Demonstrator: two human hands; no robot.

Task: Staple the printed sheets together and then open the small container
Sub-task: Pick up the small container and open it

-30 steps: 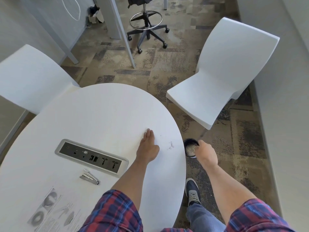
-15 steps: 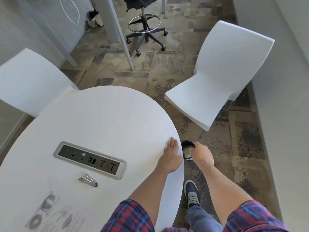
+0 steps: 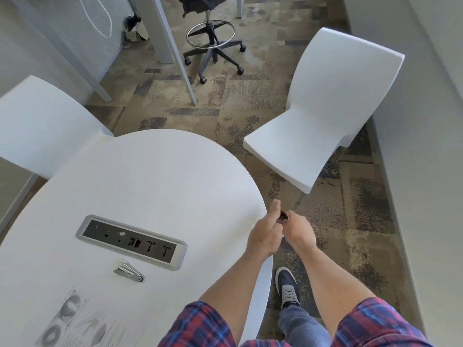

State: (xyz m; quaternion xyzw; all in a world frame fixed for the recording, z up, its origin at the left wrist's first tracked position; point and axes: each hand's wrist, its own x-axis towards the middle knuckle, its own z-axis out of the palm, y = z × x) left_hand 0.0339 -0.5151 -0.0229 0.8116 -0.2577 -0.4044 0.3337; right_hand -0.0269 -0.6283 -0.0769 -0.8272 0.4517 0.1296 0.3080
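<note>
Both hands met just past the right edge of the table [image 3: 155, 186], above the carpet. Left hand [image 3: 265, 234] with fingers curled toward the right one, index finger raised; right hand [image 3: 299, 230] curled likewise, knuckles up. Small container [image 3: 283, 214] caught between the two, only a dark sliver of it showing above the fingers; lid on or off, cannot tell. Which hand carries it and which only touches it, cannot tell either.

Printed sheets [image 3: 82, 324] flat on the table at the near left, well apart from the hands. Stapler [image 3: 129, 270] lying just beyond the sheets, beside the power socket panel [image 3: 131, 241] sunk into the tabletop.

White chair [image 3: 323, 113] on the floor beyond the hands, another white chair [image 3: 42, 121] at the far left of the table. Dark shoe [image 3: 288, 288] on the carpet below the right forearm.
</note>
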